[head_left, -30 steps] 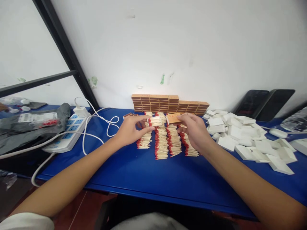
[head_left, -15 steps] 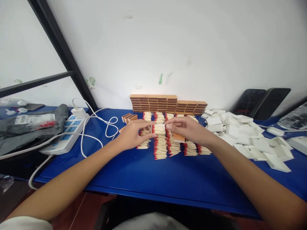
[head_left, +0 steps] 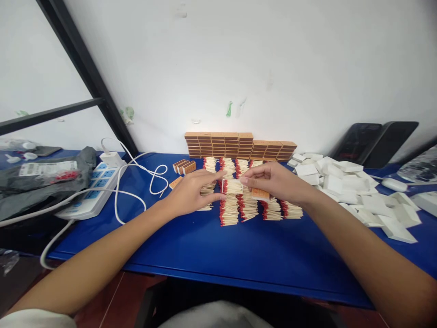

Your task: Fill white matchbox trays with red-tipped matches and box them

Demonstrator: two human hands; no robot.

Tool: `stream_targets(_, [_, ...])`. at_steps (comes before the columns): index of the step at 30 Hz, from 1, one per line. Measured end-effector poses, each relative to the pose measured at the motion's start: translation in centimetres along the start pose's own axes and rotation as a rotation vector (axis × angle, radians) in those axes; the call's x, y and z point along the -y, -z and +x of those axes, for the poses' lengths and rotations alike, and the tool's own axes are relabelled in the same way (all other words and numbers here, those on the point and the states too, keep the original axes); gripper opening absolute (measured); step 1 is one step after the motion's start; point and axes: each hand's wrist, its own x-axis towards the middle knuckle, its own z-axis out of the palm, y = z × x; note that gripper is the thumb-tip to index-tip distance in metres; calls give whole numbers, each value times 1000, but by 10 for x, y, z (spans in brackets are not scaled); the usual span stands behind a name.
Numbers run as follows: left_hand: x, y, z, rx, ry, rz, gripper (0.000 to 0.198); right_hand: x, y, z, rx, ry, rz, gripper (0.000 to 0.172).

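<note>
My right hand (head_left: 273, 181) pinches the right end of a small white matchbox tray (head_left: 232, 193) filled with red-tipped matches. Under that same hand an orange matchbox cover (head_left: 260, 195) shows; its grip is hidden by the palm. My left hand (head_left: 191, 193) is just left of the tray, thumb and forefinger apart, holding nothing. Rows of loose matches (head_left: 228, 214) lie on the blue table below and around both hands.
Brown-sided matchboxes (head_left: 218, 145) are stacked along the wall. Several more boxes (head_left: 184, 166) stand left of the matches. White trays (head_left: 355, 187) are heaped at right, before two black phone-like slabs (head_left: 385, 143). A power strip (head_left: 92, 191) with white cables lies left.
The filled tray has shifted right, out from between my left thumb and forefinger, with my right hand. The orange cover has moved right along with that hand.
</note>
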Motion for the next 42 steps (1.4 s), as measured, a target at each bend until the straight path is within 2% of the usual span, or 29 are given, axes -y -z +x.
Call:
stream_targets(4, [3,4,2,-48,16,13,52,-15,31,0,-121,-35,-57,50])
stream_targets(8, [6,6,3,-38,31,34,46,-37,64,-4,-281,-149,-140,58])
stream_targets(12, [8,4,2,-35,26,14,44,-55,79,-6,-341,-248,-169,65])
stream_targets(15, [9,3,2,-50,5,20,40,-59,79,-6,-353,-256,-176,62])
stream_targets(21, [10,3,3,-82,-16,48,34,-55,66,-3,-315,-139,-206,52])
stream_targets(26, [11,1,2,-63,-23,45,32,-56,62,-3,-245,-164,-208,51])
stream_targets(31, [13,0,1,-65,-43,46,30,-60,66,-3,-261,-149,-237,39])
stream_targets(42, [11,0,3,-71,-73,53,30,-56,64,-4,-312,-77,-436,29])
